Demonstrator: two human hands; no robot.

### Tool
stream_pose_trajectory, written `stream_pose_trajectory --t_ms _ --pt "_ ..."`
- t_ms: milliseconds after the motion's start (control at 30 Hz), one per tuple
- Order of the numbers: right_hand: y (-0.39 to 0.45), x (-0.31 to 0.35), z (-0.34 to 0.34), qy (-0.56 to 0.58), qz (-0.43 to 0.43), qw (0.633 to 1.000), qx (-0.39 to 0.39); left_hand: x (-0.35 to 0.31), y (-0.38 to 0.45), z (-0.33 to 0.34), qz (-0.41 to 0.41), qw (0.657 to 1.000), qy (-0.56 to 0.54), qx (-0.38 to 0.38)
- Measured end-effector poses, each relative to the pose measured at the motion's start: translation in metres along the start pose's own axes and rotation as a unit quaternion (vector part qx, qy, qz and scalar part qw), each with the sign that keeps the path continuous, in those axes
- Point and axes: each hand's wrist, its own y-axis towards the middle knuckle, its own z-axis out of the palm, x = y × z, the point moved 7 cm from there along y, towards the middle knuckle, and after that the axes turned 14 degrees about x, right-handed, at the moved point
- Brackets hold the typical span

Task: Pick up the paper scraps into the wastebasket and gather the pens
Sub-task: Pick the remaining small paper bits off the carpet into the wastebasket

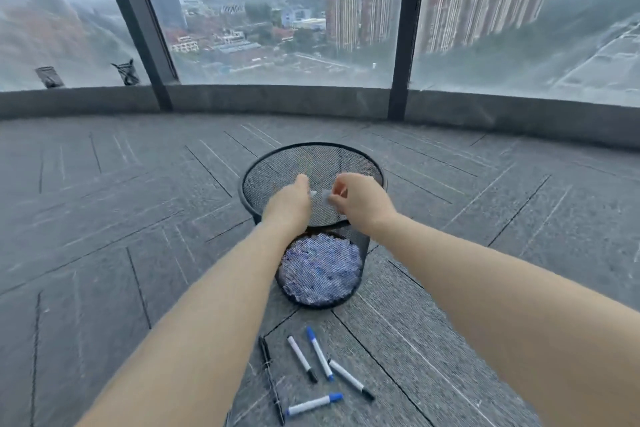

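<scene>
A black wire-mesh wastebasket (313, 149) stands on the floor in front of me, with a layer of white and bluish paper scraps (320, 269) showing through its mesh at the bottom. Both my hands hover over its open mouth. My left hand (289, 203) has its fingers curled downward. My right hand (356, 203) pinches a small white paper scrap (325, 197) between thumb and fingers. Near me on the floor lie several pens: white markers with blue or black caps (320, 354) (313, 404) (351, 380) and two thin black pens (266, 350).
Grey carpet tiles (104, 218) cover the floor around the basket. A low grey ledge (277, 97) runs under tall windows with dark frames (405, 28). Two small dark objects (126, 73) sit on the ledge at far left.
</scene>
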Motion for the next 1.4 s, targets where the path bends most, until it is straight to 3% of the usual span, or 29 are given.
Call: stream_pose_trajectory --t_ms 100,200,533,900,1067,1167,1233,1400 --pt "-0.001 0.001 0.015 -0.116 0.001 0.993 0.03 0.004 0.004 0.007 -0.008 0.999 -0.015 0.028" --pt "-0.001 0.002 0.019 -0.164 0.001 0.986 0.022 0.005 0.008 0.012 -0.003 0.998 0.044 0.05" --pt "-0.014 -0.005 0.012 -0.034 -0.011 0.997 -0.075 0.01 0.003 0.01 0.008 0.998 -0.061 0.028" --pt "-0.021 0.002 -0.016 -0.093 -0.09 0.989 0.075 0.003 -0.011 0.001 -0.022 0.996 -0.077 -0.041" --pt "-0.049 -0.017 -0.042 0.015 -0.085 0.995 0.051 -0.064 -0.046 -0.006 0.105 0.981 -0.07 -0.148" --pt "-0.087 -0.062 -0.047 0.088 -0.045 0.995 0.017 -0.113 -0.064 0.03 0.19 0.973 -0.086 -0.097" --pt "-0.12 -0.116 -0.038 0.111 0.001 0.993 0.035 -0.133 -0.07 0.073 0.213 0.972 -0.091 -0.031" --pt "-0.232 -0.289 0.001 0.123 0.203 0.971 0.035 -0.159 -0.103 0.209 0.181 0.961 -0.031 0.206"
